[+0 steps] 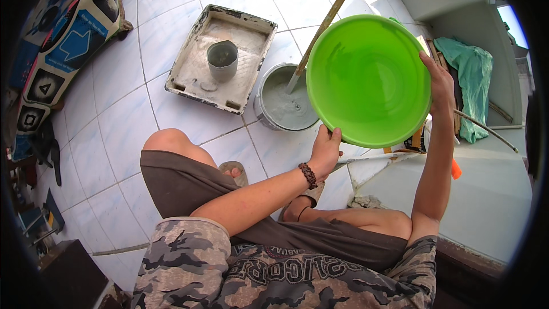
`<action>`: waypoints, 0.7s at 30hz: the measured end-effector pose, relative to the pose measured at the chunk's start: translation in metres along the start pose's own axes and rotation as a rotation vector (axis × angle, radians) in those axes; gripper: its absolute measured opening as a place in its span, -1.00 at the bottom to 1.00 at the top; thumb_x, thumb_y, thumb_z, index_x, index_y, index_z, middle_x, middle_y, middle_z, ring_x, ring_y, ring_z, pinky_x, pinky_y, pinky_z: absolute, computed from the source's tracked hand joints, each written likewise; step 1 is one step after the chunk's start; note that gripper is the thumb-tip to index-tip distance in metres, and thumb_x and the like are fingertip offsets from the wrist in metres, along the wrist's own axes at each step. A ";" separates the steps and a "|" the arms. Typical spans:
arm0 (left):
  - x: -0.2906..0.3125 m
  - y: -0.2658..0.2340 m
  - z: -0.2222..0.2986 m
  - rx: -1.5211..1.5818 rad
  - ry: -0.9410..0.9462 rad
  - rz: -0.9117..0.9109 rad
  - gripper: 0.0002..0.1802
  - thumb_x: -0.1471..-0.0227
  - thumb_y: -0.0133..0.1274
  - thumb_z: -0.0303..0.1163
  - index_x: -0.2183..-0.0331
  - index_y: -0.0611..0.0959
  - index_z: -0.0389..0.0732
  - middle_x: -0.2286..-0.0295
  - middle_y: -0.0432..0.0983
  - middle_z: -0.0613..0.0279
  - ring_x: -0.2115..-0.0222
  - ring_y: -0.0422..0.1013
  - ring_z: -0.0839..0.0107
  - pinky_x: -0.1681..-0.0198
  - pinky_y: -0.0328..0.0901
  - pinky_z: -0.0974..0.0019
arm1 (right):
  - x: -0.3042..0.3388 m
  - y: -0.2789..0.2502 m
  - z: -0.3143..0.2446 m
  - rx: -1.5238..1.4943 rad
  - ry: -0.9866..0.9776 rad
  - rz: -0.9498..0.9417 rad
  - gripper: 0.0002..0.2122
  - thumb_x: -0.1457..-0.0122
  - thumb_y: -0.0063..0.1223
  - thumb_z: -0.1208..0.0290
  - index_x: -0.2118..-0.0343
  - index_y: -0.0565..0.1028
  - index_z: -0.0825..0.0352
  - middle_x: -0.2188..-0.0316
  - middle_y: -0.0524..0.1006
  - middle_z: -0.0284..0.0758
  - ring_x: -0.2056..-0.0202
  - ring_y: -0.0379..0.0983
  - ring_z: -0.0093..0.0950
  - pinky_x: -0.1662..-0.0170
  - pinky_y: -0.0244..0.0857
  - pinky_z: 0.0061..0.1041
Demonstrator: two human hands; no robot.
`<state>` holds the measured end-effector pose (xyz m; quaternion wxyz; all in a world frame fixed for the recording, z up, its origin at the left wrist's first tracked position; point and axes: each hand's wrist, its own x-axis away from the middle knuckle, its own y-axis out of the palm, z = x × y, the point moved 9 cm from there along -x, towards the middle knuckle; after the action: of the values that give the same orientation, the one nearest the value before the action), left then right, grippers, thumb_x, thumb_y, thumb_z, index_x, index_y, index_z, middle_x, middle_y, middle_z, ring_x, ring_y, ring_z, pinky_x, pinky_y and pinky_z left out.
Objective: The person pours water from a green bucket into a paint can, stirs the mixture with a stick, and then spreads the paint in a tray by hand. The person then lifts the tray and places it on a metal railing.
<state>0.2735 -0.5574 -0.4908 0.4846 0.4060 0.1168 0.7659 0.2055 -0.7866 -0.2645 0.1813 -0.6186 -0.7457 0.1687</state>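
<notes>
And here we are above the pale tiled floor (123, 131), with the big green basin (372, 80) filling the right of our view, up in front of the bent legs and held between two hands. It's round, so we get no long axis to read; its hollow inside faces us. The right hand (441, 87) has its fingers closed over the far right of the rim, arm reaching up along that side, while the left hand (323, 154) pinches the rim low on the near left. That, we'd judge, is the relation everything turns on: bucket just left of the basin, left hand the nearer one to it. Next in size, the paint tray (250, 34) lies farther left, well apart from both hands. Between tray and basin stands the grey bucket (263, 118), grey liquid inside, its right edge partly hidden by the basin. Then the obstacle, as we see it: a long wooden stick (331, 14) leans out of the bucket, right alongside the basin's left rim; whether they touch, we can't tell. Over on the right hangs a green cloth (469, 74), and smallest of all, a grey cup (223, 72) stands in the tray.
</notes>
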 end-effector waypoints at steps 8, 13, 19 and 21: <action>-0.017 0.012 0.007 0.078 0.092 0.014 -0.69 -0.27 -0.13 -0.34 0.02 0.26 -0.24 0.08 0.37 0.16 0.24 0.32 0.45 0.24 0.33 0.33 | -0.048 -0.018 0.085 -0.119 0.136 -0.060 -0.64 -0.04 0.26 0.26 0.30 0.54 0.54 0.46 0.54 -0.27 0.50 0.47 -0.53 0.41 0.36 -0.59; -0.048 0.031 0.026 0.122 0.087 -0.065 -0.59 -0.23 -0.06 -0.38 -0.04 0.23 -0.25 0.04 0.31 0.17 0.13 0.30 0.42 0.10 0.27 0.28 | -0.072 -0.038 0.142 -0.330 0.328 0.026 -0.65 -0.05 0.24 0.32 0.22 0.53 0.53 0.42 0.53 -0.25 0.47 0.49 -0.46 0.38 0.42 -0.50; -0.086 0.046 0.043 0.029 -0.004 -0.153 -0.45 -0.18 0.02 -0.37 -0.11 0.18 -0.21 -0.06 0.21 0.11 -0.07 0.22 0.29 -0.07 0.21 0.02 | -0.115 -0.066 0.210 -0.358 0.315 0.154 -0.57 -0.03 0.22 0.31 0.12 0.48 0.57 0.34 0.52 -0.21 0.40 0.50 -0.43 0.36 0.40 -0.48; -0.096 0.045 0.042 0.065 0.014 -0.162 -0.45 -0.15 0.04 -0.39 -0.11 0.20 -0.21 -0.06 0.21 0.11 -0.06 0.22 0.28 -0.08 0.20 0.02 | -0.116 -0.062 0.220 -0.281 0.311 0.191 -0.48 -0.02 0.22 0.25 0.08 0.45 0.62 0.30 0.53 -0.16 0.34 0.50 -0.37 0.29 0.39 -0.44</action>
<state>0.2948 -0.6691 -0.4870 0.5306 0.4054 0.1774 0.7229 0.0663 -0.9181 -0.4353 0.1895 -0.7240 -0.6631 -0.0177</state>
